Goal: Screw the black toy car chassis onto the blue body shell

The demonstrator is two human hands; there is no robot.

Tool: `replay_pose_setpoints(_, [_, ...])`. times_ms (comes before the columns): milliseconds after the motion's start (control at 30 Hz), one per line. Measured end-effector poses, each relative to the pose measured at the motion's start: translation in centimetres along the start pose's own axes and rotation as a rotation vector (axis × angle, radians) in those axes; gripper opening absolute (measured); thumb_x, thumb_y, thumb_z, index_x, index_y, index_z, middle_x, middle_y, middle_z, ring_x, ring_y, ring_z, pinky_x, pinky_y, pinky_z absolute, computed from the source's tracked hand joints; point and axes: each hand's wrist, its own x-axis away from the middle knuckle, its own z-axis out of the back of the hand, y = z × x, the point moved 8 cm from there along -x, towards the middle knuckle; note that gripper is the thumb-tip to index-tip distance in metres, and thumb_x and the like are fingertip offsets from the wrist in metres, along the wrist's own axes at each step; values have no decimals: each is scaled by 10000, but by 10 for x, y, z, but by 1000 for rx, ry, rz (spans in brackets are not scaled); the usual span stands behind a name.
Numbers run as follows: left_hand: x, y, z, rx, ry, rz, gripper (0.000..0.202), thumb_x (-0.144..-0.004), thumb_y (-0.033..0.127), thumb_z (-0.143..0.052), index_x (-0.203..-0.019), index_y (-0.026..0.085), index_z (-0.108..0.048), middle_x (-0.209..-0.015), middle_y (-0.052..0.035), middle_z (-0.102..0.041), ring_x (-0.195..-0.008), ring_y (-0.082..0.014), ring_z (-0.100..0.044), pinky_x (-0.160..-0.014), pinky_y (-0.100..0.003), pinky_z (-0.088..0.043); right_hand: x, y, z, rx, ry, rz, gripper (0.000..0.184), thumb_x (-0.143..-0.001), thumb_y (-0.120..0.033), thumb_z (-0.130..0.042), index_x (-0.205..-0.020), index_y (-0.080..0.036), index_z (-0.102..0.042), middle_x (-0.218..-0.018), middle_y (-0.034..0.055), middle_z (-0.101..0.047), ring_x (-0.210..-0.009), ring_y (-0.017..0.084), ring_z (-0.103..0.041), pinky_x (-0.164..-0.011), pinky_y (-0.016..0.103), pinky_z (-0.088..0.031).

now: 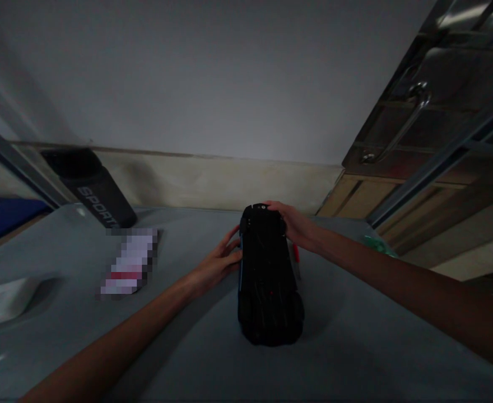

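Observation:
A toy car (267,268) lies upside down in front of me, its black underside facing up and a strip of blue body showing along its left edge. My left hand (219,260) rests against the car's left side, with the fingers on its edge and partly hidden. Around the far right corner of the car curls my right hand (291,218), its fingertips over the far end. Just right of the car is a thin tool with a red part (296,253), partly covered by the car and my right arm.
On the grey table (179,347), a dark bottle (95,187) marked SPORT stands at the back left. A blurred-out flat item (131,260) and a white case (7,302) are nearer. A green item (376,244) lies at right. A wall (213,179) closes the back.

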Motion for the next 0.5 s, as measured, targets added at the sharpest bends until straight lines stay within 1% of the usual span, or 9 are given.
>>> replay_pose_setpoints(100, [0,0,0,-12,10,0,908,-859,379,-1010,-1664,492,-605,-1586,-28,-717,-1478,-337,-665,-1181,-437,-549,0,-18,-2,404,132,122,407,-982,-362,-563,-1335,-248,-730,-1340,129,-793,-1318,339,-690,-1162,519,-533])
replay_pose_setpoints(167, [-1,-1,1,-9,16,-7,935,-846,380,-1016,-1674,479,-593,-1622,-49,-694,-1499,-346,-648,-1197,-455,-544,10,-34,-15,586,176,224,418,-975,-280,-597,-1371,-238,-725,-1417,152,-747,-1445,369,-599,-1286,600,-413])
replay_pose_setpoints(200, [-1,-2,2,-8,19,-8,952,-839,381,-1019,-1681,470,-583,-1640,-60,-683,-1506,-352,-642,-1204,-466,-543,19,-43,-26,640,165,302,426,-963,-238,-626,-1377,-240,-730,-1503,146,-706,-1526,365,-527,-1349,606,-326])
replay_pose_setpoints(233, [-2,-3,3,-8,27,-10,971,-825,382,-1025,-1683,458,-577,-1655,-67,-673,-1511,-363,-638,-1209,-477,-544,34,-54,-47,796,93,472,436,-1002,-234,-601,-1423,-218,-715,-1572,166,-664,-1561,373,-493,-1361,628,-308])
replay_pose_setpoints(267, [-2,-3,4,-12,40,-15,977,-809,383,-1029,-1677,440,-583,-1669,-72,-665,-1520,-378,-631,-1214,-487,-544,50,-59,-70,936,7,610,435,-1035,-243,-587,-1452,-197,-704,-1583,189,-654,-1563,379,-492,-1351,639,-331])
replay_pose_setpoints(300, [-3,-3,5,-21,57,-27,959,-802,384,-1027,-1660,413,-601,-1685,-78,-656,-1538,-398,-618,-1221,-496,-543,65,-58,-87,1025,-46,682,449,-1051,-257,-601,-1484,-176,-687,-1581,207,-654,-1554,378,-505,-1344,627,-361])
replay_pose_setpoints(367, [-2,-1,5,-55,83,-59,850,-820,386,-999,-1597,357,-656,-1705,-86,-644,-1591,-438,-571,-1241,-516,-537,89,-50,-111,1106,-119,715,613,-1001,-298,-732,-1582,-142,-616,-1642,234,-610,-1582,390,-496,-1354,609,-387])
replay_pose_setpoints(400, [-1,1,4,-79,87,-74,779,-839,383,-976,-1559,341,-682,-1703,-83,-647,-1617,-449,-545,-1253,-526,-531,97,-43,-119,1123,-153,709,697,-968,-291,-776,-1623,-155,-579,-1689,232,-575,-1617,398,-467,-1365,618,-382])
replay_pose_setpoints(500, [3,5,0,-141,69,-80,635,-893,372,-916,-1495,350,-714,-1686,-60,-663,-1646,-444,-523,-1270,-550,-527,106,-29,-123,1090,-184,639,793,-908,-225,-806,-1654,-215,-535,-1710,213,-554,-1652,398,-443,-1361,639,-406])
